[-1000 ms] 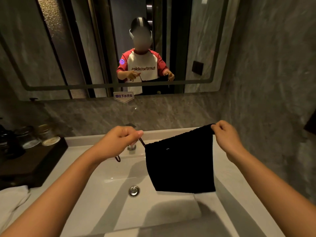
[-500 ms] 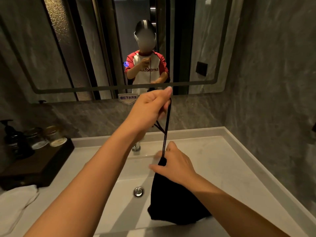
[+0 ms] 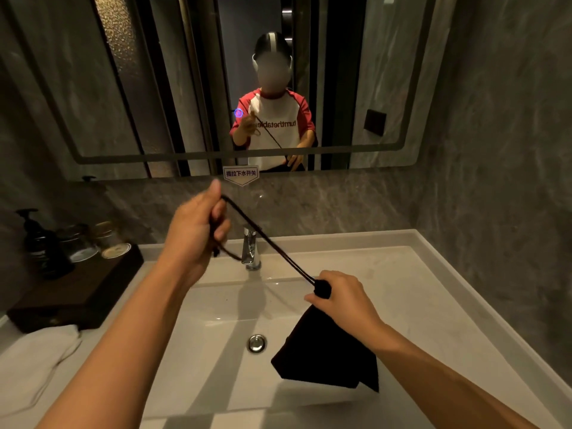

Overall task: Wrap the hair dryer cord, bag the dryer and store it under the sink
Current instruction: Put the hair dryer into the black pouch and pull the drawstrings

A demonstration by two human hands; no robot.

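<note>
A black drawstring bag (image 3: 328, 354) hangs over the white sink basin (image 3: 216, 308). Its neck is gathered tight inside my right hand (image 3: 343, 297), which is closed around it. A black drawstring (image 3: 269, 239) runs taut from the neck up and to the left into my left hand (image 3: 195, 230), which is fisted on the cord above the faucet, with a loose loop hanging below the fist. The hair dryer itself is not visible; whether it is inside the bag I cannot tell.
A chrome faucet (image 3: 250, 249) stands at the back of the basin, a drain plug (image 3: 257, 342) at its bottom. A dark tray (image 3: 77, 292) with a pump bottle (image 3: 37, 239) and jars sits on the left counter, a white towel (image 3: 34, 363) in front. A mirror (image 3: 216, 78) hangs above.
My right hand moved from the open bag's corner to its neck. My left hand pulled the drawstring up and then out to the left, drawing the bag's mouth closed.
</note>
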